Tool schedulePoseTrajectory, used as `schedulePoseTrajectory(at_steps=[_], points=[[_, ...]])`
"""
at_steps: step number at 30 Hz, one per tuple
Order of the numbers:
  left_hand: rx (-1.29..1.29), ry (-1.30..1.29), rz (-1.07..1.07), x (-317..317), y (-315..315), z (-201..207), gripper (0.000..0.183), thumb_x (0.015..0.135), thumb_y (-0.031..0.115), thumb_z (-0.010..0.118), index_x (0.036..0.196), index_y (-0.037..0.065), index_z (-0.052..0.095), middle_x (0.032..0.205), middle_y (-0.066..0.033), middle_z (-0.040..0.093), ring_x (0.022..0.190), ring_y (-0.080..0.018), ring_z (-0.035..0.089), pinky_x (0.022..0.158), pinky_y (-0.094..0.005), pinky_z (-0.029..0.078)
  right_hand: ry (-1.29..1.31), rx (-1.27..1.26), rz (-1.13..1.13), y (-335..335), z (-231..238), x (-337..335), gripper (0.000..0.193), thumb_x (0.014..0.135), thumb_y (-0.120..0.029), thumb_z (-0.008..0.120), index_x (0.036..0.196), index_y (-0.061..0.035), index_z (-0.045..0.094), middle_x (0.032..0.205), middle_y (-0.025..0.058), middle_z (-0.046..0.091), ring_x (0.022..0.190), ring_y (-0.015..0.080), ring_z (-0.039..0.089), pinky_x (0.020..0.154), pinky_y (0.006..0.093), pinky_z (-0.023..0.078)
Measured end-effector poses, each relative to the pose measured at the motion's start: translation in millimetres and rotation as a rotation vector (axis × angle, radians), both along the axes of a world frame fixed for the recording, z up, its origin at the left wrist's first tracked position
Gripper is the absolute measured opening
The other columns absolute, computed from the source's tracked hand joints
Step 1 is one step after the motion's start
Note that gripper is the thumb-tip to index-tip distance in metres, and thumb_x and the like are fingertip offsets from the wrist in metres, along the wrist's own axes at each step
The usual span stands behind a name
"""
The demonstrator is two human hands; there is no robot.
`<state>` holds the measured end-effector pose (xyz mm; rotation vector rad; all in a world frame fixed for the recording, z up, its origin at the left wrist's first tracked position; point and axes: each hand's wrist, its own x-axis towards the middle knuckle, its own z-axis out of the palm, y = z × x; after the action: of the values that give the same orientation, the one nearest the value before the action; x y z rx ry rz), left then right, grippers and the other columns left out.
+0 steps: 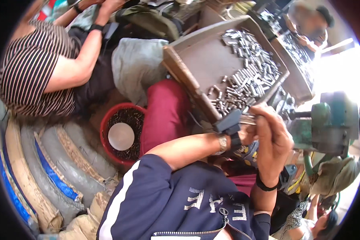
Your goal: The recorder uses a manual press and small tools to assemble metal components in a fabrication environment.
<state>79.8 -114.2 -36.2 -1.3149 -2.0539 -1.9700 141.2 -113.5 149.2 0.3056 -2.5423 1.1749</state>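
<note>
Grey sacks [70,154] line the lower left beside a red bucket [105,140]; green machinery [328,124] stands at right. Brown tray [200,58], upper centre, bears heaped metal pieces [248,80]; a dark wrist device [229,122] obscures its lower corner. Right hand [273,134] grasps metal pieces; left hand [248,134], partly hidden, grip undeterminable.

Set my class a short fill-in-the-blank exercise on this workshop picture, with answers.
The person's left hand and right hand are held close ____.
The small pieces in the tray are shiny ____.
The round object in the red bucket is coloured ____.
The neighbouring worker's shirt is patterned with ____.

Missing words: together; metal; white; stripes.
</note>
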Motion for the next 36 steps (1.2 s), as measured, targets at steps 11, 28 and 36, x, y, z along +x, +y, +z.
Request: schedulePoseTrajectory(at_steps=[11,28,36], points=[[-0.220,-0.485,0.199,0,12,62,0.015,0.093,0.021,0.059,0.097,0.008,0.064,0.089,-0.0066,0.061,0.081,-0.0221,0.061,0.067,-0.0349,0.048,-0.487,-0.174,0.363,-86,-20,-40,0.016,0.098,-0.009,0.061,0.109,-0.0007,0.069,0.075,0.0024,0.066,0.062,0.0063,0.061,0.057,0.0219,0.048],[-0.333,-0.265,0.147,4,-19,46,0.016,0.089,0.017,0.064,0.097,0.004,0.067,0.098,-0.0150,0.063,0.088,-0.0313,0.062,0.076,-0.0407,0.049,-0.288,-0.012,0.252,-152,-43,-89,0.025,0.093,-0.015,0.067,0.116,-0.0048,0.067,0.075,0.0094,0.069,0.061,0.0114,0.066,0.061,0.0264,0.052],[0.063,-0.376,0.272,5,-8,56,0.017,0.087,0.015,0.066,0.097,0.002,0.069,0.102,-0.0189,0.064,0.092,-0.0356,0.062,0.080,-0.0435,0.050,-0.314,-0.059,0.071,-84,3,-69,0.023,0.099,-0.011,0.060,0.118,-0.0007,0.067,0.081,0.0037,0.067,0.067,0.0063,0.059,0.061,0.0207,0.049]])
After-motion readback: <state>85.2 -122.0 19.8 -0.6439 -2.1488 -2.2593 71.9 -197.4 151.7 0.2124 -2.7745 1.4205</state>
